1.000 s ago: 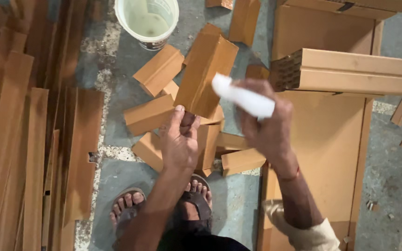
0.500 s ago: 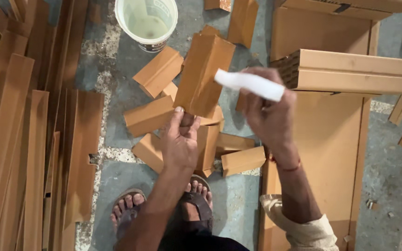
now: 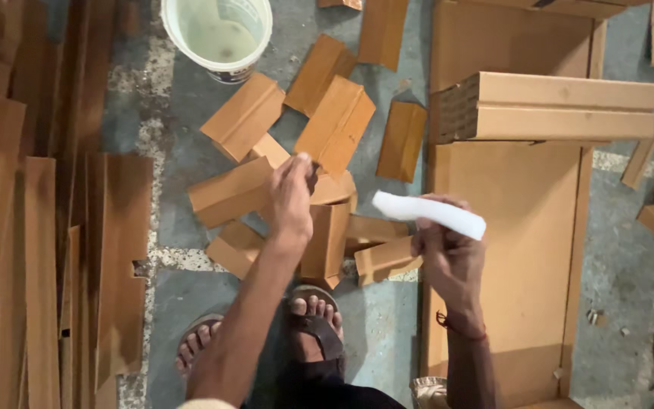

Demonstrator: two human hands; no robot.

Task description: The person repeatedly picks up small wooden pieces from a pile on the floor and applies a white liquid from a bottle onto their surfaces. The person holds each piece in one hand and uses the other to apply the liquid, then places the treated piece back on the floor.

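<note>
Small dark thing in the left hand (image 3: 291, 198), mostly hidden; white bucket (image 3: 217, 34) cropped above.

**A cardboard workshop floor**

We are looking down at a small packaging workshop, working right on a worn, patchy concrete floor (image 3: 387, 333). Folded cardboard corner pieces (image 3: 245, 115) are lying scattered in a loose heap, long cardboard strips (image 3: 9, 250) are stacking up along one side, and large flat cardboard sheets (image 3: 516, 250) are lying on the other, with a bundle of angle-folded lengths (image 3: 562, 106) resting across them. A white bucket (image 3: 217, 34) of pale liquid is standing nearby.
</note>
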